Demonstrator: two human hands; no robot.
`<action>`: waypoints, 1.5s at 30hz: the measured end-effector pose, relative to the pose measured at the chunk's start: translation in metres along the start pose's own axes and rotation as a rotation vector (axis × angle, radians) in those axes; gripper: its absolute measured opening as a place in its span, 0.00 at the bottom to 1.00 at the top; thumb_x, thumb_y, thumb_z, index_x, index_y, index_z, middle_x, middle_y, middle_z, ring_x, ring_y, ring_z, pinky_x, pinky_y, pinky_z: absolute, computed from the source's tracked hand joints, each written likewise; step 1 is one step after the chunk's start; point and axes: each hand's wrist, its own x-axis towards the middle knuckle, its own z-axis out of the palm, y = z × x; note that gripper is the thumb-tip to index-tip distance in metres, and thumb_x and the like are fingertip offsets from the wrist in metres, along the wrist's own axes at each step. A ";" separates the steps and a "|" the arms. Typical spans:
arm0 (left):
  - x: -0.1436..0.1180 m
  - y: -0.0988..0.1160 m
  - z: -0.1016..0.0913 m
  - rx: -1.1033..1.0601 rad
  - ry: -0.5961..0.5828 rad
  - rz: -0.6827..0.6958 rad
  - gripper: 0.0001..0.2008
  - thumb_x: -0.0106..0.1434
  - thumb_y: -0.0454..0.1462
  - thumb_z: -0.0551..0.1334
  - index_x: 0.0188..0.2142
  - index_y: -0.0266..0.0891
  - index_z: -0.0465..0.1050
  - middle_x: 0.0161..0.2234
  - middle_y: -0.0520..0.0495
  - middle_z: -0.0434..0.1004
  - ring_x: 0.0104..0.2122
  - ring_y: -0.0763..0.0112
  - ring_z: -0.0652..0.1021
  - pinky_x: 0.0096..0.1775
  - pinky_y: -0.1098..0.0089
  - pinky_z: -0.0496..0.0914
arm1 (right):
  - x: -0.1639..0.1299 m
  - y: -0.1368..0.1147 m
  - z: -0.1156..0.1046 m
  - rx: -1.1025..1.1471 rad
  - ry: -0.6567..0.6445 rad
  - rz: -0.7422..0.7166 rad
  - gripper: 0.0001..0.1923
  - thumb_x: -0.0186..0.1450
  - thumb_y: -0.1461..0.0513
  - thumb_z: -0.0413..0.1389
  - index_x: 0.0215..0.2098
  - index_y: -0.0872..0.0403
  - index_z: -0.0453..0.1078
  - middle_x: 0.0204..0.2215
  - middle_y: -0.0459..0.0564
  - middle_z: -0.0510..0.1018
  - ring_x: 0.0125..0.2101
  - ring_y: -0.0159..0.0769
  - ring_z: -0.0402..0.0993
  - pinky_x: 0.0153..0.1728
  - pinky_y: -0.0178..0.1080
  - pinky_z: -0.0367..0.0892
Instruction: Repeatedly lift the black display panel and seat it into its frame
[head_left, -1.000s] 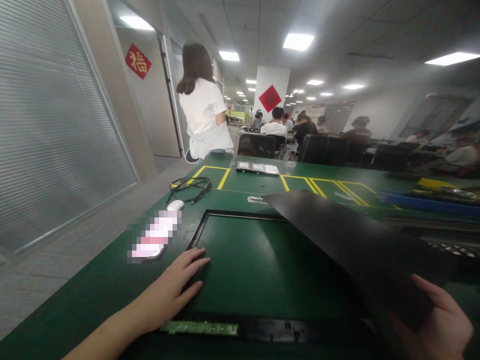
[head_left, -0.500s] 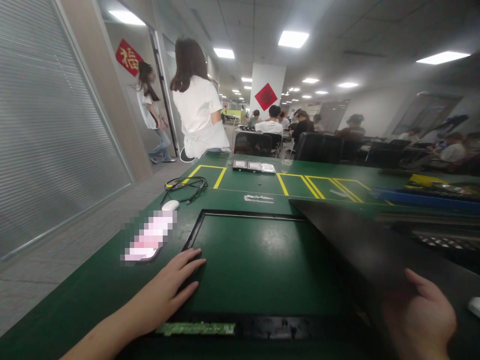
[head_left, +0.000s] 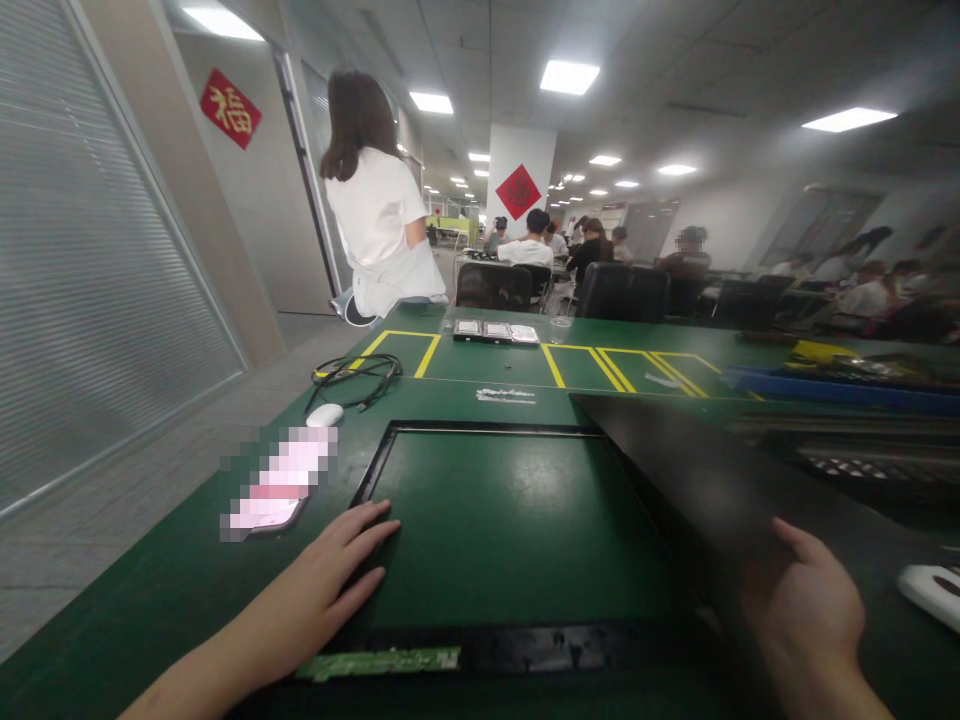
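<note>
A thin black rectangular frame (head_left: 480,428) lies flat on the green table, which shows through its opening. My left hand (head_left: 349,555) rests across the frame's left side, its fingers stretched out and a little apart. A narrow green circuit board (head_left: 382,661) sits along the frame's near edge. At the right, my right hand (head_left: 814,605) grips a dark flat panel (head_left: 690,480), with the thumb on its upper face and the other fingers hidden or blurred. The panel is tilted and covers the frame's right side.
A phone (head_left: 281,490), a white mouse (head_left: 325,415) and a coiled black cable (head_left: 360,375) lie on the left. Hard drives (head_left: 495,331) sit farther back. A blue tray (head_left: 840,390) is at right, a white device (head_left: 930,592) nearer. A person (head_left: 375,210) stands beyond the table.
The view has shifted slightly to the right, and more of the white device shows. The walking person by the door is out of view. Both hands keep their places on the frame and panel.
</note>
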 end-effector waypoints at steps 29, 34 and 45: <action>-0.005 -0.014 0.018 -0.020 0.103 0.021 0.23 0.71 0.46 0.54 0.63 0.53 0.68 0.67 0.46 0.66 0.64 0.52 0.68 0.60 0.50 0.65 | -0.023 0.005 0.029 -0.052 0.113 0.223 0.10 0.54 0.72 0.57 0.31 0.53 0.70 0.27 0.42 0.78 0.24 0.31 0.76 0.22 0.32 0.75; -0.005 -0.017 0.017 -0.038 0.072 0.023 0.23 0.71 0.45 0.55 0.64 0.53 0.67 0.67 0.45 0.65 0.64 0.51 0.68 0.60 0.49 0.64 | -0.018 0.007 0.026 -0.067 0.088 0.230 0.10 0.54 0.72 0.57 0.31 0.52 0.68 0.26 0.42 0.78 0.21 0.31 0.75 0.22 0.32 0.75; 0.001 0.006 0.005 -0.222 0.224 -0.085 0.21 0.69 0.47 0.56 0.59 0.51 0.72 0.62 0.45 0.73 0.62 0.51 0.70 0.64 0.44 0.53 | -0.029 -0.004 0.033 -0.018 -0.043 0.267 0.09 0.57 0.72 0.57 0.33 0.54 0.73 0.29 0.44 0.81 0.25 0.31 0.78 0.24 0.31 0.76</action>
